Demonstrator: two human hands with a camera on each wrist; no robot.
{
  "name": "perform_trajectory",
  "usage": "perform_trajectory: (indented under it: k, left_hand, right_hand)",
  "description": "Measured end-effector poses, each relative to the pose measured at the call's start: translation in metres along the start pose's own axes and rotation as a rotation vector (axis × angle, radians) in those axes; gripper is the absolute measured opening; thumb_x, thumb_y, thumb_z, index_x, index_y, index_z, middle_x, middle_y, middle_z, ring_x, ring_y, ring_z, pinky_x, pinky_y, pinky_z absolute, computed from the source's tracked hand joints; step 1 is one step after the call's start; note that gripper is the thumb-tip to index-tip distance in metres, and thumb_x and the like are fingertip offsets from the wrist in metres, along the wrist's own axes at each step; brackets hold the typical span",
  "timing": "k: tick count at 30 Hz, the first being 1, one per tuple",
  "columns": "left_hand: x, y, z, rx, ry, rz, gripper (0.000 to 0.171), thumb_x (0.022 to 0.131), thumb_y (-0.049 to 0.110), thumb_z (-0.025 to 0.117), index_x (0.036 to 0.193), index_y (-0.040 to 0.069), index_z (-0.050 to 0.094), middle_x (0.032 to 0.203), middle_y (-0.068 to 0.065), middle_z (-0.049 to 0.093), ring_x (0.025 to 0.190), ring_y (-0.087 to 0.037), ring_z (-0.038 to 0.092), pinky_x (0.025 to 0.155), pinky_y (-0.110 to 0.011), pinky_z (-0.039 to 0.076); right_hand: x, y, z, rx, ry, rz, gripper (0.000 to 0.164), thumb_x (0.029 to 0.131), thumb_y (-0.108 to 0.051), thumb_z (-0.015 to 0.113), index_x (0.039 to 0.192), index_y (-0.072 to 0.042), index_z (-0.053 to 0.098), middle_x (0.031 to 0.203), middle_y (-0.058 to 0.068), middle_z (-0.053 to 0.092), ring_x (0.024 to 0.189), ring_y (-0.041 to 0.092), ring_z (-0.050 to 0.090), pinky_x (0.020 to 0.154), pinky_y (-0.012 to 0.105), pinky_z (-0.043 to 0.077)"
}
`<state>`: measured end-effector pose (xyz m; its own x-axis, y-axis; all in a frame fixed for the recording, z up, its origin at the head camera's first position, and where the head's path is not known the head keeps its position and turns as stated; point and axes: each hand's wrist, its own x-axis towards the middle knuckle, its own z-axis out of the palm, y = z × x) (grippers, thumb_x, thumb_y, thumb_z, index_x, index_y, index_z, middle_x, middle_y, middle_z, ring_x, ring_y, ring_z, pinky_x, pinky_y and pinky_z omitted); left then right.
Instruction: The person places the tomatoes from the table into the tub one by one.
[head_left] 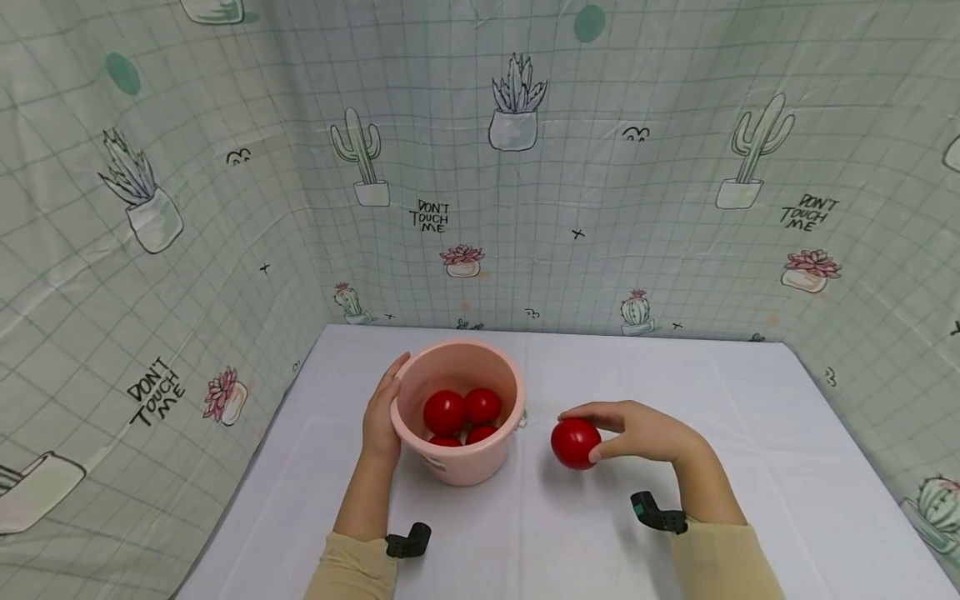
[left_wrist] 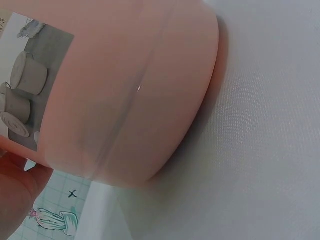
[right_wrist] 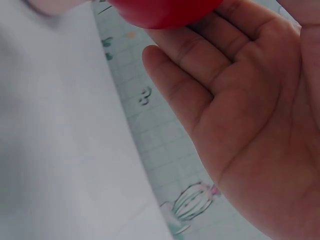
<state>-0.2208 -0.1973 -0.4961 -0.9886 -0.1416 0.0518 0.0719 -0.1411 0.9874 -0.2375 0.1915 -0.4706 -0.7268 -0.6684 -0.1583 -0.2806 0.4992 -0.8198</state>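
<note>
A pink bucket stands left of the table's middle, with several round red tomato-like fruits inside it. Against its left side, my left hand holds the bucket near the rim, with part of the hand hidden. In the left wrist view, the bucket's outer wall fills much of the picture, and some of the left hand shows at the rim. To the right of the bucket, my right hand grips another red tomato-like fruit between thumb and fingers. Only its lower edge appears in the right wrist view.
A white cloth covers the table. Behind and beside it hangs a pale green checked curtain printed with cacti. On the bucket's wall is a picture label. Each wrist wears a black camera mount.
</note>
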Motion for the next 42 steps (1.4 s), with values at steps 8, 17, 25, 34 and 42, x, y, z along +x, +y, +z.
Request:
perform_trajectory:
  k: [8, 17, 25, 34, 42]
  left_hand:
    - [0.001, 0.000, 0.000, 0.003, -0.010, 0.004, 0.043, 0.104, 0.035, 0.030, 0.143, 0.037, 0.049, 0.150, 0.015, 0.047, 0.143, -0.010, 0.035, 0.121, -0.046, 0.029]
    - [0.001, -0.001, -0.001, -0.002, -0.015, 0.016, 0.044, 0.104, 0.034, 0.029, 0.143, 0.037, 0.049, 0.149, 0.016, 0.048, 0.142, -0.007, 0.036, 0.121, -0.045, 0.028]
    - [0.001, -0.001, -0.001, 0.004, -0.014, 0.019, 0.044, 0.104, 0.035, 0.029, 0.143, 0.038, 0.049, 0.149, 0.016, 0.048, 0.142, -0.008, 0.036, 0.121, -0.046, 0.029]
    - [0.000, 0.000, 0.000, -0.002, -0.012, 0.009, 0.044, 0.104, 0.035, 0.029, 0.143, 0.037, 0.049, 0.151, 0.014, 0.046, 0.143, -0.008, 0.035, 0.121, -0.046, 0.028]
    - [0.000, 0.002, 0.000, -0.013, -0.019, 0.001, 0.045, 0.104, 0.034, 0.028, 0.144, 0.036, 0.049, 0.150, 0.015, 0.047, 0.143, -0.008, 0.035, 0.122, -0.045, 0.027]
  right_hand:
    - [0.025, -0.034, -0.033, -0.066, 0.007, -0.039, 0.053, 0.084, -0.039, 0.076, 0.134, -0.041, 0.057, 0.134, -0.013, 0.061, 0.128, 0.020, 0.055, 0.103, 0.049, 0.048]
    - [0.052, -0.067, -0.054, -0.016, -0.048, -0.094, 0.054, 0.085, -0.033, 0.077, 0.135, -0.038, 0.057, 0.137, -0.010, 0.059, 0.129, 0.017, 0.054, 0.103, 0.042, 0.049]
    - [0.081, -0.090, -0.057, -0.033, -0.095, -0.115, 0.055, 0.084, -0.032, 0.077, 0.136, -0.032, 0.058, 0.135, -0.005, 0.061, 0.131, 0.023, 0.053, 0.106, 0.049, 0.047]
    - [0.121, -0.115, -0.049, -0.037, -0.191, -0.096, 0.051, 0.085, -0.030, 0.076, 0.133, -0.035, 0.060, 0.131, -0.007, 0.063, 0.122, 0.017, 0.057, 0.097, 0.038, 0.053]
    - [0.153, -0.136, -0.033, -0.068, -0.320, -0.091, 0.056, 0.085, -0.027, 0.075, 0.138, -0.027, 0.058, 0.133, -0.008, 0.062, 0.125, 0.014, 0.055, 0.104, 0.035, 0.049]
